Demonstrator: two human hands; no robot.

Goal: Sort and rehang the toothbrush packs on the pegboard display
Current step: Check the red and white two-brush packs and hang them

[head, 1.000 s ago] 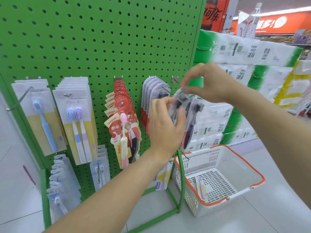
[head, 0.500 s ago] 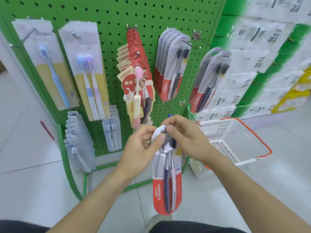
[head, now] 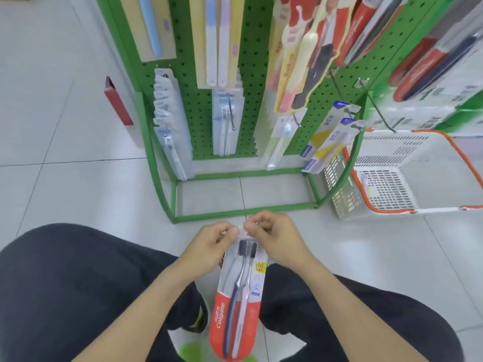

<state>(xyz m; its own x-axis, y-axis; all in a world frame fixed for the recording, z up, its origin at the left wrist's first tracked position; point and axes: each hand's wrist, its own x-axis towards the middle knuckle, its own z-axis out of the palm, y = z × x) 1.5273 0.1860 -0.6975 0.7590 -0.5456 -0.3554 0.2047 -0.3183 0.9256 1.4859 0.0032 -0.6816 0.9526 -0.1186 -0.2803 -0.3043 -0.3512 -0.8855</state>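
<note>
You hold a Colgate toothbrush pack (head: 239, 299) low in front of you, over your dark-trousered knees, well away from the green pegboard display (head: 254, 82) on the far side. Your left hand (head: 209, 246) pinches the pack's top edge from the left, fingers curled, thumb pressed near the hang tab. Your right hand (head: 274, 239) pinches the same top edge from the right, thumb and forefinger closed on the clear plastic. The two thumbs sit almost touching. The pack hangs upright from your grip, its red base with the brand name nearest you, two dark-bristled brushes visible inside, one with a navy handle and one pale pink.

On the pegboard, other packs hang from hooks: pale yellow cards at upper left, a clear stack (head: 170, 121) at the left edge, a red and cream bunch (head: 300, 56) near the middle, yellow and blue boxes (head: 332, 137) low on the right. A white basket (head: 400, 176) with an orange rim stands on the tiled floor (head: 65, 152), just right of the stand's green frame. A red object (head: 117, 103) leans by the stand's left side.
</note>
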